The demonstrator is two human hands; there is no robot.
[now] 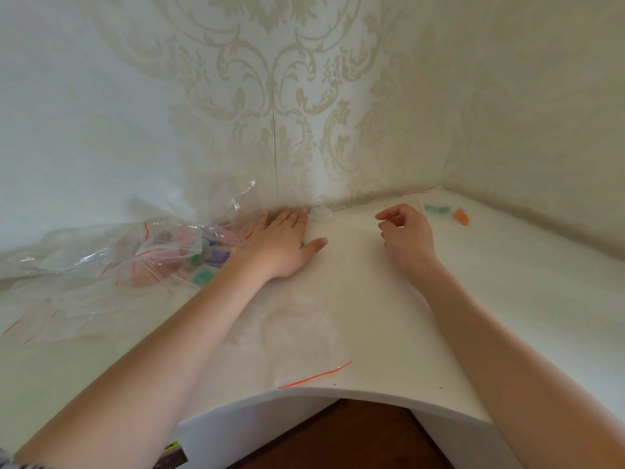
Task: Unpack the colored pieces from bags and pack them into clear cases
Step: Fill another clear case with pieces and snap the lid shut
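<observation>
Resting flat, fingers spread, the left hand (282, 243) presses the white surface (372, 316) beside the bagged colored pieces (189, 252). The right hand (407, 231) hovers loosely curled — empty — with an orange piece (461, 217) beyond it.

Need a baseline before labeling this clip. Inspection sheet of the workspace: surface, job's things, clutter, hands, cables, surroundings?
Surface: white foam pad, front edge over dark wood.
Job's things: pile of clear bags with colored pieces at left; teal pieces and orange piece loose at far right. Clear cases: not identifiable.
Clutter: empty bag with red strip at front edge; more flat empty bags at near left.
Hands: left hand flat, palm down beside the pile; right hand loosely curled, anything held too small to tell.
Cables: nothing seen.
Surroundings: patterned wallpaper, corner at right.
</observation>
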